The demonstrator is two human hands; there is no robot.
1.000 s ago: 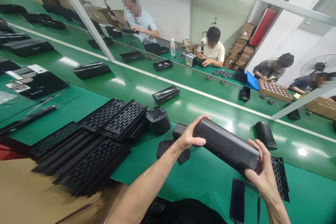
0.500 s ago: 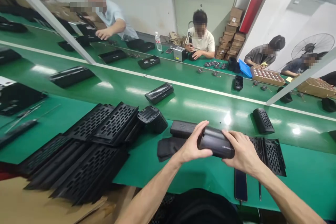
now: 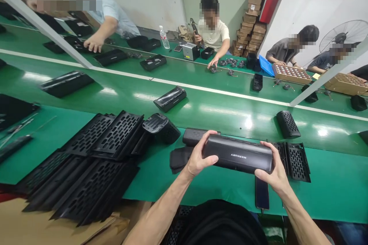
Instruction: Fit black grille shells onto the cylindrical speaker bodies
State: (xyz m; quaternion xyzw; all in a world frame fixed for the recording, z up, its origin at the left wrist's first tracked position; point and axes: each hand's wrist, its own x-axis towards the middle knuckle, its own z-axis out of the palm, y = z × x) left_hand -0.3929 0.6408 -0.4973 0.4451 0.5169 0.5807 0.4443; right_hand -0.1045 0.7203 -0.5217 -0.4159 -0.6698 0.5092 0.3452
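Observation:
Between both hands I hold a long black speaker housing (image 3: 238,155) marked MERKURY, its lettering upside down to me. My left hand (image 3: 201,157) grips its left end, thumb on the near face. Around the right end my right hand (image 3: 271,168) is closed, fingers over the top and thumb below. Behind my left hand lie a dark housing (image 3: 191,136) and a black cloth-like piece (image 3: 178,159), both partly hidden. Perforated black grilles (image 3: 299,162) rest right of my right hand. A phone (image 3: 262,195) lies under the held housing's right end.
Stacked perforated grilles (image 3: 115,134) cover the left of the green bench, beside an upright housing (image 3: 162,128). On the green conveyor sit a housing (image 3: 170,98) and a perforated one (image 3: 288,124). Several co-workers sit opposite. A slanted white post (image 3: 48,26) crosses at left.
The housing has turned so its long lettered face is toward me, and my hands have moved farther apart along it. A co-worker opposite has reached a hand to a small round part.

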